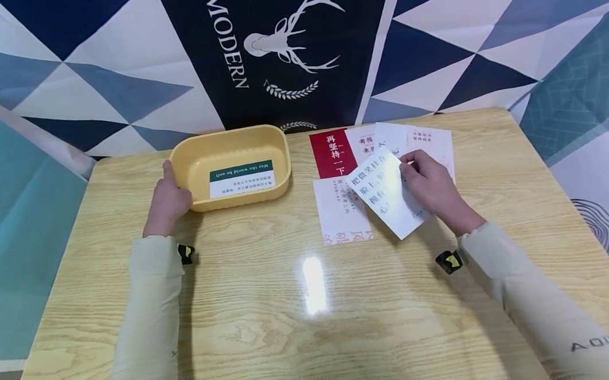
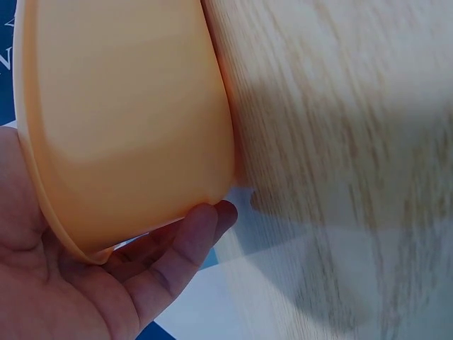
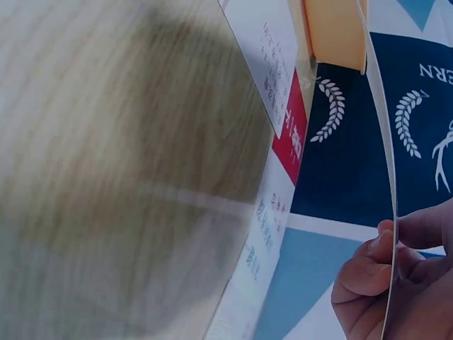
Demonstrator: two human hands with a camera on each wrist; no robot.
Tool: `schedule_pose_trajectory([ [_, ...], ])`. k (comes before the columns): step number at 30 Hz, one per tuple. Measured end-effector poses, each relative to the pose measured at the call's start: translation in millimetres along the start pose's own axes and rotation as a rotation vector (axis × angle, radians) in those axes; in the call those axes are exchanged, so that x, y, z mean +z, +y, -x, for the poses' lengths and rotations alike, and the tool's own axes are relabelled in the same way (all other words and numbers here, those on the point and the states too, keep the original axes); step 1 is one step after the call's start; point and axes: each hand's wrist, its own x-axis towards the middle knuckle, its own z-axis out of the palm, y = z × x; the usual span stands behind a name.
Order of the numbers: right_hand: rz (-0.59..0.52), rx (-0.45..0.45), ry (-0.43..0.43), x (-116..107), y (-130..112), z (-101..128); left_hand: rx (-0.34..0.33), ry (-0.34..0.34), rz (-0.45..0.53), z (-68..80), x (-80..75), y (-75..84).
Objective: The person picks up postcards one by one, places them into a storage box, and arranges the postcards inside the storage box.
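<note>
A white card (image 1: 384, 191) with dark Chinese writing is pinched between the thumb and fingers of my right hand (image 1: 430, 180), tilted above the other cards. The right wrist view shows this card (image 3: 386, 156) edge-on, slightly bowed. At the left, my left hand (image 1: 168, 200) grips the near-left end of a yellow plastic basket (image 1: 228, 204). Its fingers (image 2: 187, 241) bend against the outer wall in the left wrist view. Inside the basket lies a green-and-white card (image 1: 242, 179). Beneath and around the held card are a red card (image 1: 328, 154), a pale card (image 1: 339, 211) and several white ones (image 1: 438, 140).
All of this is on a light wooden table (image 1: 270, 329) with a bright light reflection near its middle. A patterned cloth (image 1: 297, 52) with a deer head stands right behind the table's far edge.
</note>
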Motion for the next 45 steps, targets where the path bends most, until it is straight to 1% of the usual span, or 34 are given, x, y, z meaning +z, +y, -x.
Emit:
schedule_pose_trajectory([
  [5, 0.02, -0.062, 0.018, -0.2, -9.8, -3.5, 0.032, 0.009, -0.025, -0.7, 0.5, -3.1],
  [8, 0.035, -0.095, 0.02, 0.0, -16.8, -6.2, 0.04, 0.016, -0.036, -1.3, 0.2, -4.2],
  [19, 0.06, -0.166, -0.009, 4.0, -33.0, -14.5, 0.028, 0.01, -0.01, -2.7, -1.3, -4.4],
  [32, 0.072, -0.252, -0.096, 12.1, -53.7, -26.9, 0.014, 0.012, -0.013, -2.7, -0.4, -3.1],
  [39, 0.074, -0.268, -0.149, 15.5, -63.0, -32.4, 0.001, 0.006, -0.001, -2.2, -1.0, -2.0],
  [45, 0.082, -0.282, -0.176, 18.9, -71.8, -36.1, 0.012, 0.001, 0.0, -0.4, -1.6, -2.0],
])
